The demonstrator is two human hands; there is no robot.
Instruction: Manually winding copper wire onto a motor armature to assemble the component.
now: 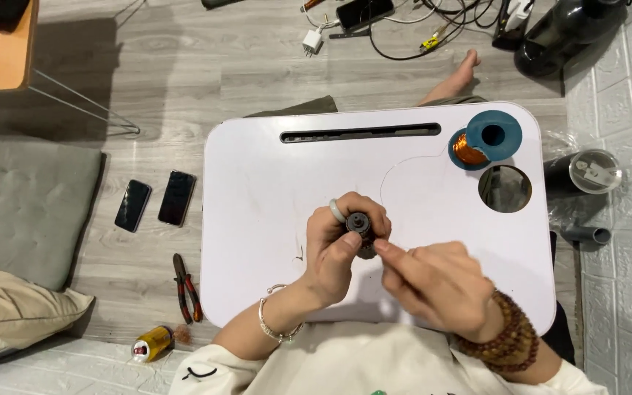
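Head view: left hand [338, 249], fingers curled tight around a small dark motor rotor [360, 223] above the centre of the white lap table [257, 190]. Right hand [433, 281], fingertips pinched just beside the rotor, possibly on fine wire. Copper wire spool [480, 143] at the table's far right corner.

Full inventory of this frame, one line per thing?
lap table: 1, white, centre, with slot and round hole
wire spool: 1, teal with copper wire, table's far right corner
small motor part: 1, dark, held over the table
phones on floor: 2, black, left of table
pliers: 1, red-handled, floor by table's near left corner
can: 1, yellow, lying on floor, bottom left
cushions: 2, grey and beige, far left
cables and charger: several, top edge
left hand: fingers grip the part; ring, bracelet
right hand: fingers pinch at the part; bead bracelets
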